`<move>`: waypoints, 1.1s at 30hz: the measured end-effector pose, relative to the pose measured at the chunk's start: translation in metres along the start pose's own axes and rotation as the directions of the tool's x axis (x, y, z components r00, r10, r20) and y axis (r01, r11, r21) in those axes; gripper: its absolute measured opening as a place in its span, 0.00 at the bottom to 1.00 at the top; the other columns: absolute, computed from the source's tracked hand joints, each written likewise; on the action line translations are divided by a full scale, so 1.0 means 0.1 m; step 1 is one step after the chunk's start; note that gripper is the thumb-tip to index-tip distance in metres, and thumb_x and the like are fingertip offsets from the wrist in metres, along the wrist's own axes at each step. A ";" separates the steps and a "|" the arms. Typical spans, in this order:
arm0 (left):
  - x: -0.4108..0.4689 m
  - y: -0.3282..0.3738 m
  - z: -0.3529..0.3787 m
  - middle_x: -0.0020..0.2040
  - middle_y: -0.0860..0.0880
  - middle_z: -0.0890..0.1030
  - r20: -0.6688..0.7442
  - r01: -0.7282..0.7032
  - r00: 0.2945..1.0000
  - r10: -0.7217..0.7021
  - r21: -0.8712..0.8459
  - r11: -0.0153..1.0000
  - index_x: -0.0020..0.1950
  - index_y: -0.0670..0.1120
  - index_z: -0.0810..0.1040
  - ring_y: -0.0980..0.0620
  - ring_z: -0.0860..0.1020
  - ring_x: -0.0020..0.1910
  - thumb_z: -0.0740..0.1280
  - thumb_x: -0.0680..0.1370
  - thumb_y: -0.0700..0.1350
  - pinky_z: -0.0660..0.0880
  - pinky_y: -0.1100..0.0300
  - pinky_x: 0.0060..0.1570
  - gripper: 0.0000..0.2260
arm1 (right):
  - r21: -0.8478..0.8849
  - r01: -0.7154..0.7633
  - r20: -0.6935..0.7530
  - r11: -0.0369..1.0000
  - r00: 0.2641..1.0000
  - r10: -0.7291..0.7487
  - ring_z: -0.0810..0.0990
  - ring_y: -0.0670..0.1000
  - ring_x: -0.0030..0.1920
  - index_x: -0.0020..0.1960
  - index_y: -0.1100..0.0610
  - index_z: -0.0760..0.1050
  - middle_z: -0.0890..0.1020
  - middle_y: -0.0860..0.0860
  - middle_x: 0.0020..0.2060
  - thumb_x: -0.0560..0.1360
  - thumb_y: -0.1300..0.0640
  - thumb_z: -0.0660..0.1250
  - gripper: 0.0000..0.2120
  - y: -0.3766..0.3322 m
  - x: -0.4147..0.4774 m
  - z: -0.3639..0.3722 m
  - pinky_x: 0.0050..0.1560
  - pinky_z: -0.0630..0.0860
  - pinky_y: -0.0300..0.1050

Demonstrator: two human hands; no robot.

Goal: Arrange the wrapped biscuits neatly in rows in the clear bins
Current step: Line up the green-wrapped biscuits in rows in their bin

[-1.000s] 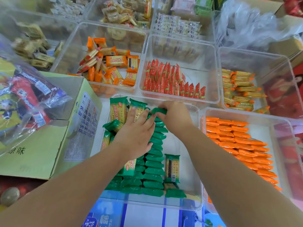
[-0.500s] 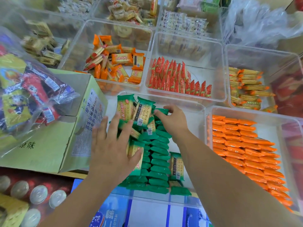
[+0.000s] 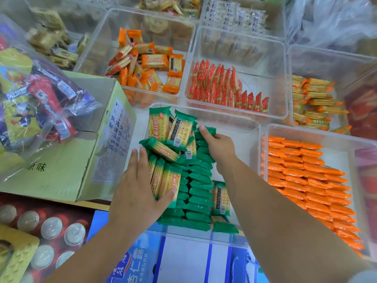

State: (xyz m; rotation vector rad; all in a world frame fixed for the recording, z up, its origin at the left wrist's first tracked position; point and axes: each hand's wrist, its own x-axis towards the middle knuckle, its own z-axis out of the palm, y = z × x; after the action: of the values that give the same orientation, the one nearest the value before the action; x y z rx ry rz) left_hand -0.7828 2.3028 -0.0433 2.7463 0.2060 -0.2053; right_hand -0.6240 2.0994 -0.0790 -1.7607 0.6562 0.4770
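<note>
Green-wrapped biscuits [image 3: 201, 193] fill the near clear bin [image 3: 230, 119]: a neat row runs down its middle, and loose packs [image 3: 169, 127] lie jumbled at the far left. My left hand [image 3: 136, 193] holds a small bunch of green packs [image 3: 165, 180] on edge at the bin's left side, fingers along one side and thumb on the other. My right hand [image 3: 219, 146] grips the green pack [image 3: 206, 132] at the far end of the row. One green pack [image 3: 221, 198] stands alone to the right of the row.
Around it stand clear bins of orange biscuits in rows [image 3: 306, 174], red packs [image 3: 222, 88], loose orange packs [image 3: 151, 64] and yellow packs [image 3: 314, 103]. A green carton [image 3: 67, 160] with bagged snacks [image 3: 34, 103] sits left. Cans [image 3: 51, 227] and a blue box [image 3: 183, 260] lie near.
My left hand drew back from the far packs toward me and took hold of a bunch of green packs on edge. My right hand stayed at the row's far end.
</note>
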 end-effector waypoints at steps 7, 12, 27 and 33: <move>-0.02 0.01 -0.03 0.83 0.41 0.48 0.031 -0.017 0.999 0.015 0.086 0.996 0.82 0.50 0.35 0.39 0.61 0.78 0.52 0.68 0.78 0.67 0.45 0.71 0.53 | -0.079 -0.087 0.002 0.993 0.996 0.087 0.85 0.58 0.41 0.34 0.54 0.76 0.85 0.54 0.36 0.60 0.23 0.71 0.32 -0.05 0.09 0.11 0.49 0.83 0.60; -0.02 0.02 -0.04 0.83 0.40 0.49 0.045 -0.024 0.999 0.019 0.114 0.993 0.82 0.50 0.36 0.39 0.62 0.78 0.51 0.67 0.78 0.69 0.46 0.70 0.53 | -0.054 -0.155 -0.021 0.986 0.988 0.154 0.86 0.59 0.41 0.39 0.58 0.77 0.86 0.56 0.39 0.56 0.22 0.72 0.38 -0.12 0.09 0.14 0.47 0.84 0.59; 0.02 0.02 -0.03 0.83 0.41 0.45 0.070 -0.040 0.997 0.028 0.174 0.984 0.81 0.44 0.35 0.43 0.57 0.80 0.44 0.67 0.81 0.66 0.50 0.73 0.56 | 0.266 -0.282 0.241 0.922 0.945 0.220 0.78 0.57 0.66 0.72 0.46 0.72 0.79 0.53 0.67 0.64 0.16 0.49 0.49 0.14 -0.30 0.07 0.69 0.71 0.62; 0.00 0.03 -0.03 0.83 0.42 0.45 0.076 -0.066 0.996 0.056 0.128 0.990 0.81 0.46 0.33 0.44 0.53 0.81 0.47 0.66 0.81 0.60 0.51 0.74 0.57 | 0.253 -0.296 0.408 0.921 0.896 0.176 0.78 0.58 0.66 0.72 0.46 0.73 0.78 0.55 0.68 0.67 0.19 0.52 0.45 0.04 -0.35 0.04 0.69 0.72 0.61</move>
State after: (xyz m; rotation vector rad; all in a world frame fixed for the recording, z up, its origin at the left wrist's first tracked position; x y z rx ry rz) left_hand -0.7817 2.3013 -0.0390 2.8644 0.0919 -0.3109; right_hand -0.6530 2.1092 -0.0618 -1.2480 0.6337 0.8160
